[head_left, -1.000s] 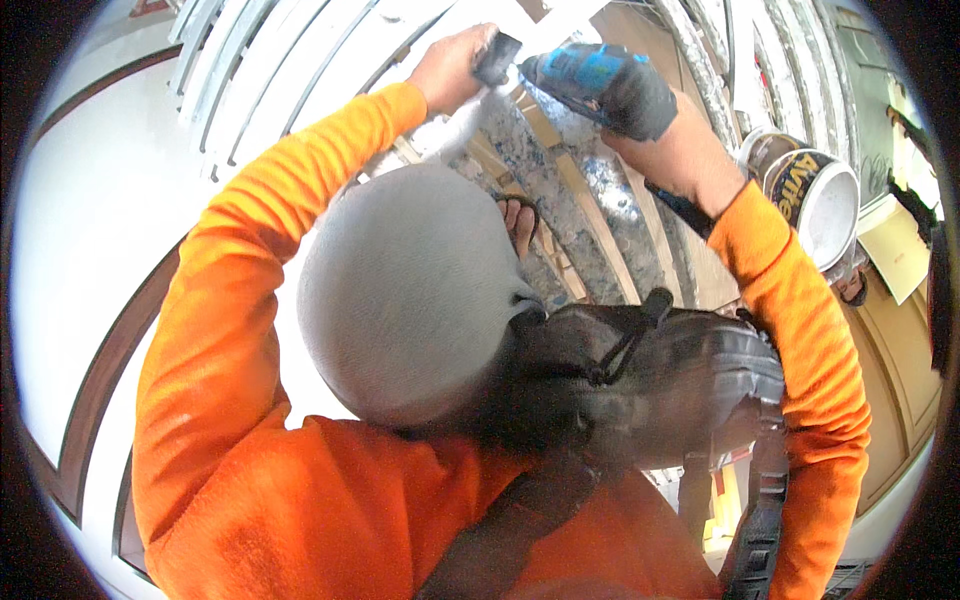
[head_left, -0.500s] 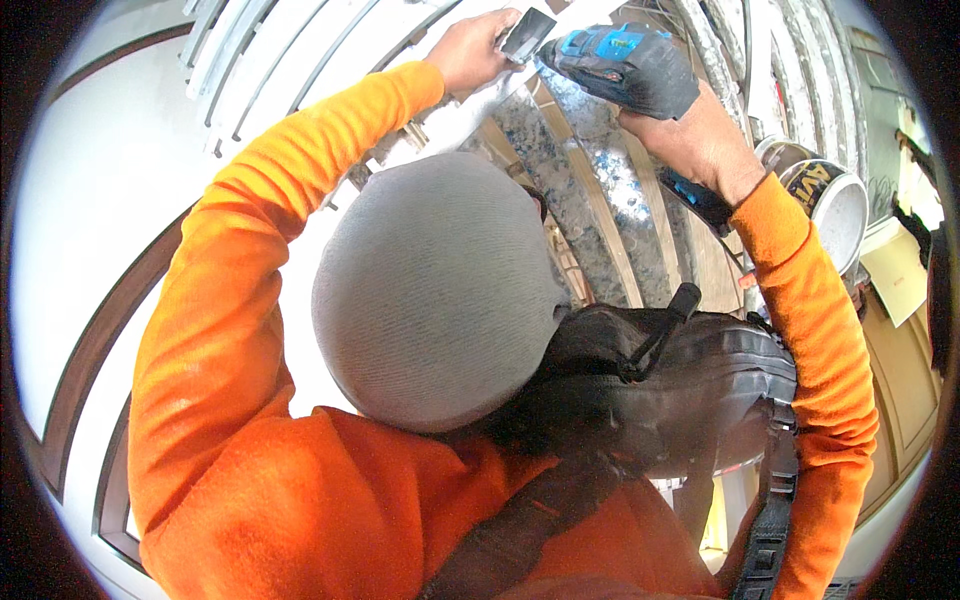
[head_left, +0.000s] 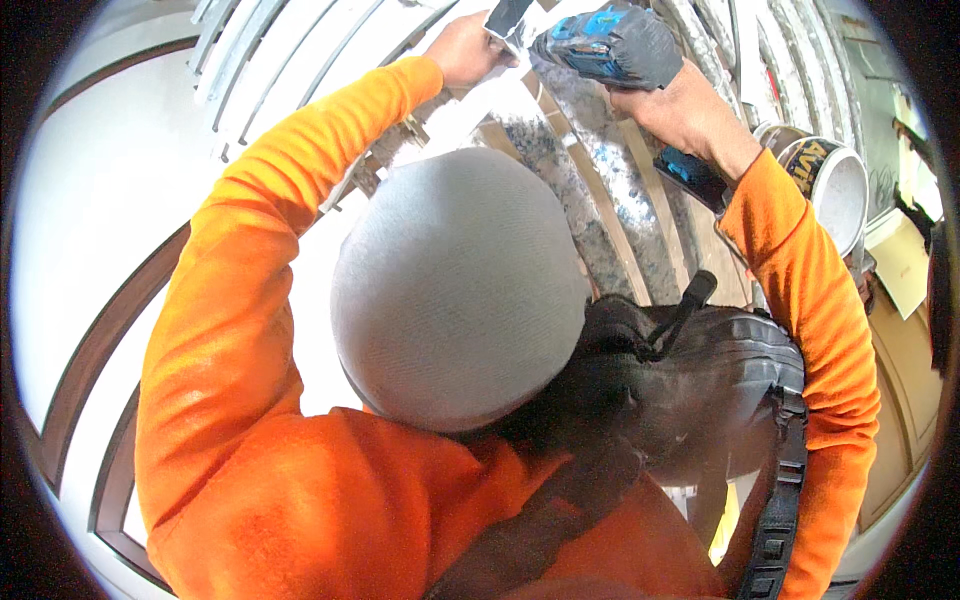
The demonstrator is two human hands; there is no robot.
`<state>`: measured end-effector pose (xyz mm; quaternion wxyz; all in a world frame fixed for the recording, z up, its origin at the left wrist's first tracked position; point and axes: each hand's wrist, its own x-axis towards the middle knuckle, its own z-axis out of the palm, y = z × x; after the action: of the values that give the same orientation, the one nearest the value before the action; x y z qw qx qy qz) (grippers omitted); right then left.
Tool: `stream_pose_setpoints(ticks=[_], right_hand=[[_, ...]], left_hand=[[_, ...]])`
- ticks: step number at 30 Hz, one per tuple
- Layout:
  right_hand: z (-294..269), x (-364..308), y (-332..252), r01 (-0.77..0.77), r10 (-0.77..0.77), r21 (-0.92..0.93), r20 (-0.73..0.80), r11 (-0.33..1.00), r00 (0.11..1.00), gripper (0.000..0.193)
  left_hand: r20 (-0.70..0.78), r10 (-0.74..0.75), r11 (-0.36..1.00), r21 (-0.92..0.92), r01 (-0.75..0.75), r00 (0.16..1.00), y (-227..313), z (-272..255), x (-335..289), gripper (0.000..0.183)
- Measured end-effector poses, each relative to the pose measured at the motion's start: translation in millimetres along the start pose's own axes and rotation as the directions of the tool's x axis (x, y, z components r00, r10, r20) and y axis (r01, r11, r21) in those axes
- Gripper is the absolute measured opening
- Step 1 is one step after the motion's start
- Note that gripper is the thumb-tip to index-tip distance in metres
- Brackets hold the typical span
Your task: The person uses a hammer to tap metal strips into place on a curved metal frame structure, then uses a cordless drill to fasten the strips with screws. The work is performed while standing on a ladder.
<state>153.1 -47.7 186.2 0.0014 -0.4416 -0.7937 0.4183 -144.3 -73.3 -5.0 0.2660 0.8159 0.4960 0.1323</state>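
Observation:
My left hand [head_left: 468, 50] reaches to the top of the view, its fingers closed at the edge of a grey metal piece [head_left: 508, 16] that looks like the end of a channel profile. Glare washes out the surface around it. A black and blue cordless drill [head_left: 608, 45] is gripped in my right hand [head_left: 690, 112], its nose pointing left toward that piece. Below the right wrist the drill's battery [head_left: 690, 178] shows. Whether the drill's tip touches the metal cannot be made out.
Long mottled metal strips [head_left: 600, 190] and wooden strips lie below my hands. Pale metal lengths [head_left: 255, 60] stand at the upper left. On the right are a bucket [head_left: 840, 200] and a yellowish sheet [head_left: 897, 262]. A grey knitted dome [head_left: 455, 290] and a black bag [head_left: 700, 370] block the lower middle.
The drill and my right hand sit slightly higher and farther left. The metal piece by my left hand has shifted up and left in view. Both grips look the same.

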Motion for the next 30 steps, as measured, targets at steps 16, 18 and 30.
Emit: stream_pose_setpoints(ticks=[16,18,30], right_hand=[[13.0,-1.3,16.4,0.067,-0.069,-0.032,-0.053,0.997,0.996,0.033],[7.3,2.9,14.4,0.040,-0.041,-0.042,-0.001,0.998,0.999,0.032],[11.0,-0.4,14.9,-0.003,0.010,-0.129,0.051,0.992,0.999,0.032]], left_hand=[[-0.099,-0.149,0.900,-0.426,0.094,0.984,50.6,-32.2,0.0,0.019],[-0.093,-0.159,0.871,-0.482,0.095,0.983,55.1,-35.5,0.2,0.017],[0.098,-0.268,0.858,-0.428,0.284,0.958,23.4,-10.9,4.6,0.019]])
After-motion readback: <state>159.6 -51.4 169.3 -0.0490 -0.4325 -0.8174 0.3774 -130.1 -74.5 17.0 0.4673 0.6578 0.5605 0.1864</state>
